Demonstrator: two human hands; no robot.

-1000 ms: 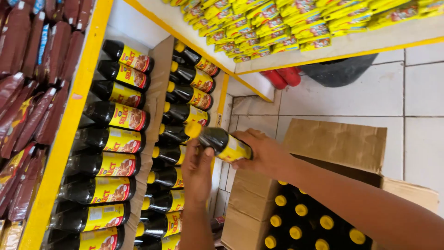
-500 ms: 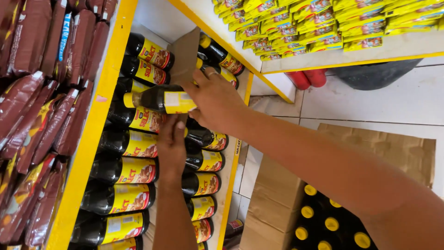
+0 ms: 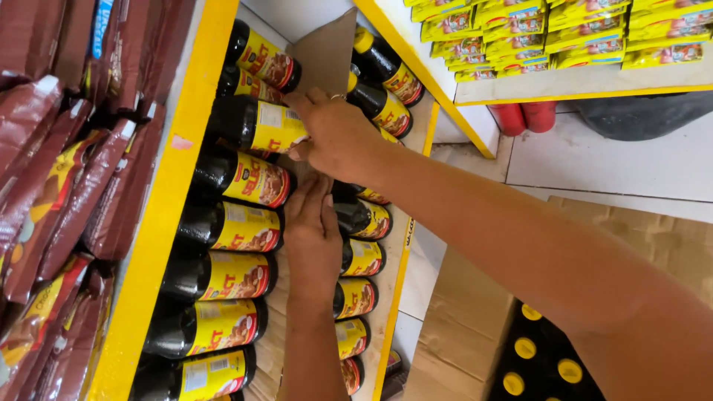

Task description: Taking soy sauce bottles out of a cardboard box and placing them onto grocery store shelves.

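At the far left we see dark red foil packets hanging in overlapping rows, and just beside them runs the yellow shelf edge that borders the bottle shelf. Behind that edge stands a row of dark sauce bottles with yellow and red labels, packed side by side with their labels facing us. Our right hand is closed around the base end of one more dark bottle, gripping it by the labelled end and holding it over the upper part of that row, touching or nearly touching its neighbours; we cannot tell whether it rests on the shelf yet. Below it, our left hand lies flat with fingers stretched out and together, pressed against the brown cardboard divider that stands between the two rows; it grips nothing. On the far side of the divider runs a second row of the same bottles, partly hidden by both hands. Further right, low in the view, an open cardboard box sits on the pale tiled floor, with yellow bottle caps showing inside it. At the upper right, a yellow-trimmed shelf carries stacks of yellow sachets.
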